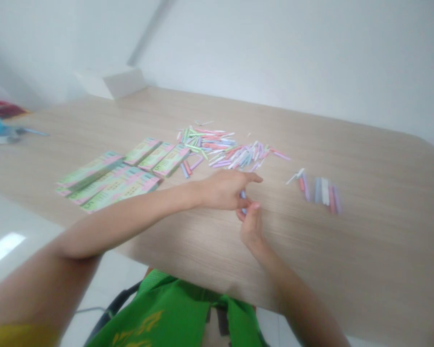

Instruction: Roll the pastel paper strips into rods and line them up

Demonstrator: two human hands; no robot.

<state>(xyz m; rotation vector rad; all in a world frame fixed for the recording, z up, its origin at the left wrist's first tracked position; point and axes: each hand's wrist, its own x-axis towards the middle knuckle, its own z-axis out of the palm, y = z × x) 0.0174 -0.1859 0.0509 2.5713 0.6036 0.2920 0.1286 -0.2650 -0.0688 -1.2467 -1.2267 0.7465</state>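
Our left hand (222, 189) grasps a lilac stick (243, 211) behind the table's (202, 236) front edge; right hand (252, 225) meets its near end, hold unclear; we should pinch lightly.

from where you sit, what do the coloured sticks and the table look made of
Coloured sticks: perhaps chalk or plastic, pastel and fairly matte, but blur leaves it open. Table: probably wood or wood-look laminate, dull finish; pale streaky grain shows.
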